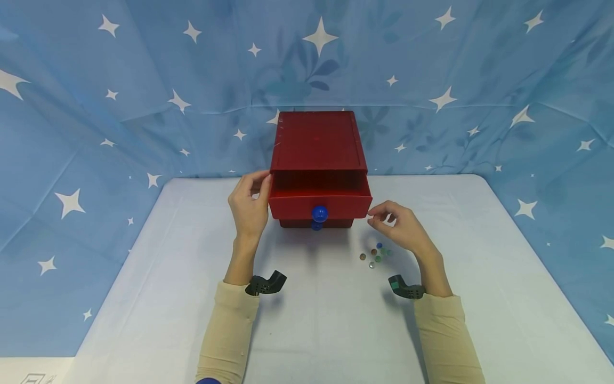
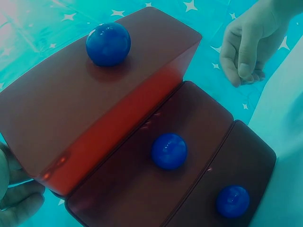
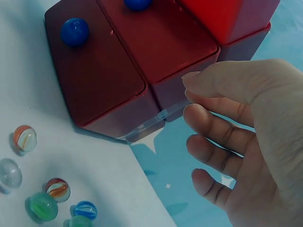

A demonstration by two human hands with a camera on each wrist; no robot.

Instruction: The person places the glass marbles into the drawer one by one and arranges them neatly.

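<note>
A small red cabinet (image 1: 314,141) of three stacked drawers stands at the table's back edge. Its top drawer (image 1: 292,207) is pulled out, and a round blue knob (image 2: 108,44) sits on the front. My left hand (image 1: 250,205) rests against the cabinet's left side, beside the drawer, with its fingertips partly hidden in the left wrist view. Near the drawer's right front corner hovers my right hand (image 1: 400,226), its fingers loosely bent and nothing seen between them. Several glass marbles (image 3: 58,189) lie on the table below it, some green, some blue or brown-streaked.
The two lower drawers are closed, each with a blue knob, such as the middle one's knob (image 2: 169,151). A white cloth covers the table (image 1: 316,325). Behind it hangs a blue curtain (image 1: 158,69) with white stars.
</note>
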